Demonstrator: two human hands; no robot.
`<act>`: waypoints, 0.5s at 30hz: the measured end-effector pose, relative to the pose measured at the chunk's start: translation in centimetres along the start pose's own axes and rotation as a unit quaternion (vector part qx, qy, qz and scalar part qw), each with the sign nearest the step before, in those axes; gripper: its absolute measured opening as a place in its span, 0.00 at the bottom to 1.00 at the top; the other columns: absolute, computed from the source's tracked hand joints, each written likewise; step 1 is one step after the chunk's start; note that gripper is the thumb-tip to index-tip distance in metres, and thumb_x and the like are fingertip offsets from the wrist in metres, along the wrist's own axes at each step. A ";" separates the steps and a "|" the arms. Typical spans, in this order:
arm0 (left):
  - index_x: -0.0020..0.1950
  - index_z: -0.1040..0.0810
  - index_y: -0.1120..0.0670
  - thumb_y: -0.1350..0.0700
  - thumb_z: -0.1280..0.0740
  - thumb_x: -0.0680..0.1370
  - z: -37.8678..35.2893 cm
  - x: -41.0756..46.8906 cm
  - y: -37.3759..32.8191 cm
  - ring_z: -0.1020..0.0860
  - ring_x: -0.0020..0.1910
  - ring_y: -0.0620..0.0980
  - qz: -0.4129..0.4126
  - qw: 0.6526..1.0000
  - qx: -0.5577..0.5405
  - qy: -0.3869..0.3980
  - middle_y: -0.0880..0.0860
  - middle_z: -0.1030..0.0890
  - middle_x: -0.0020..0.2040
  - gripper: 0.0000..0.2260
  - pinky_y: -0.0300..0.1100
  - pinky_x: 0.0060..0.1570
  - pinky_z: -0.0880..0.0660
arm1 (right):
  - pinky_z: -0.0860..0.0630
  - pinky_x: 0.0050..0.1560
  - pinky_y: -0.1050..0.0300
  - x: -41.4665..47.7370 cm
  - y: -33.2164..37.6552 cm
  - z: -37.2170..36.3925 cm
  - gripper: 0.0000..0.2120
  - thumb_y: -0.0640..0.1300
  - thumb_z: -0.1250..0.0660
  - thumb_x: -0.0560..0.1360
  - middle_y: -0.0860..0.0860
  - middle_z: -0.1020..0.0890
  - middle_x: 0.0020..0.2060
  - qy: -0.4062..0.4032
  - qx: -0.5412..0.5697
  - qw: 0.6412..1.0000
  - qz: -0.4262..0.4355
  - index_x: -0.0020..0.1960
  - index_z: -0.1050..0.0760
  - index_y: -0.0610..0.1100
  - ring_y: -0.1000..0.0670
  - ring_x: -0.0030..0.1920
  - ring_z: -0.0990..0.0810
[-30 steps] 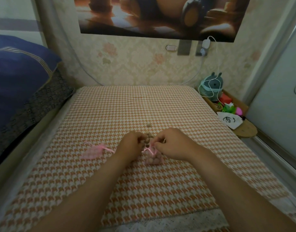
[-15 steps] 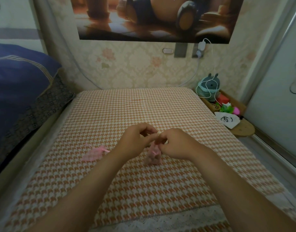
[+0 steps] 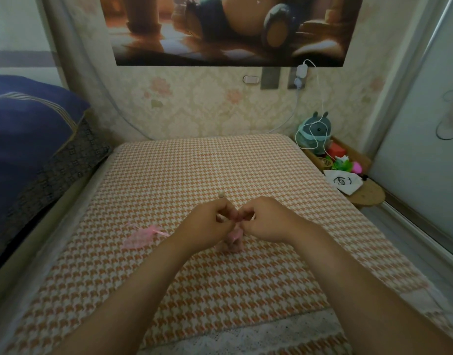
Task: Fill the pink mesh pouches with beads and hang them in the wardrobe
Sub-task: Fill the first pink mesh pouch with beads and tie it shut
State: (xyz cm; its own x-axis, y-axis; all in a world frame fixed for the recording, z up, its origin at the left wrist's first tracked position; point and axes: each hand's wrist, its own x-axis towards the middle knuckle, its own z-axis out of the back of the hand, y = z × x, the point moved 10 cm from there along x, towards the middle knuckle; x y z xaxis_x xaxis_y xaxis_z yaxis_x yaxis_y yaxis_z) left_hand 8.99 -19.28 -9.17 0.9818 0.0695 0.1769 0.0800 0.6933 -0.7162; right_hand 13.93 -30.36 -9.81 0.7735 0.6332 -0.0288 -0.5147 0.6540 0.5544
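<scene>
A bead-filled pink mesh pouch [image 3: 232,240] hangs just above the orange houndstooth table cover [image 3: 220,165], mostly hidden under my hands. My left hand [image 3: 207,226] and my right hand [image 3: 264,221] meet above it, each pinching the pouch's pink ribbon at its neck. A second pink mesh pouch [image 3: 139,237] lies flat to the left with its ribbon loose. One loose brown bead [image 3: 221,194] sits on the cover just beyond my left hand.
A blue quilt [image 3: 28,129] is piled on the left. At the right, a low wooden shelf [image 3: 358,160] carries a grey-green plush toy [image 3: 315,133], a white cable and small items. The wardrobe's pale sliding door [image 3: 430,124] stands on the far right.
The pouch was lifted off the cover and its neck drawn together. The beads seen between my hands a second ago are now out of sight except one.
</scene>
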 end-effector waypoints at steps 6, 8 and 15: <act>0.43 0.14 0.47 0.60 0.34 0.74 0.6 0.5 1.2 0.23 0.33 0.39 0.055 0.995 0.079 0.009 0.44 0.17 0.39 0.10 0.32 0.34 0.27 | 0.20 0.51 0.55 0.9 -0.8 1.6 0.11 0.45 0.34 0.77 0.58 0.17 0.48 -0.066 0.002 0.998 0.002 0.56 0.18 0.54 0.58 0.48 0.20; 0.46 0.14 0.48 0.59 0.33 0.75 1.0 0.6 1.4 0.24 0.32 0.37 0.063 0.994 0.085 0.004 0.45 0.16 0.41 0.10 0.27 0.30 0.30 | 0.20 0.53 0.51 1.1 -1.6 1.3 0.10 0.45 0.34 0.77 0.57 0.17 0.50 -0.067 -0.029 0.997 -0.011 0.54 0.18 0.54 0.55 0.50 0.19; 0.40 0.17 0.44 0.58 0.31 0.74 2.9 0.3 1.9 0.19 0.38 0.43 0.065 0.996 0.064 0.000 0.44 0.17 0.40 0.08 0.35 0.37 0.22 | 0.20 0.53 0.52 2.1 -2.4 -1.4 0.08 0.44 0.31 0.76 0.56 0.16 0.51 -0.034 -0.114 0.992 -0.039 0.51 0.16 0.54 0.53 0.51 0.18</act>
State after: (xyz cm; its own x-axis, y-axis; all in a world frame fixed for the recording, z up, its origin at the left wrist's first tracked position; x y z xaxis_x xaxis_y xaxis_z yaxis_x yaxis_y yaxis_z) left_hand 8.96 -15.90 -8.52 0.9823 0.1651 0.0886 -0.0707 0.7646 -0.6406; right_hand 16.29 -30.04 -12.37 0.8329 0.5534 -0.0033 -0.5174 0.7809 0.3499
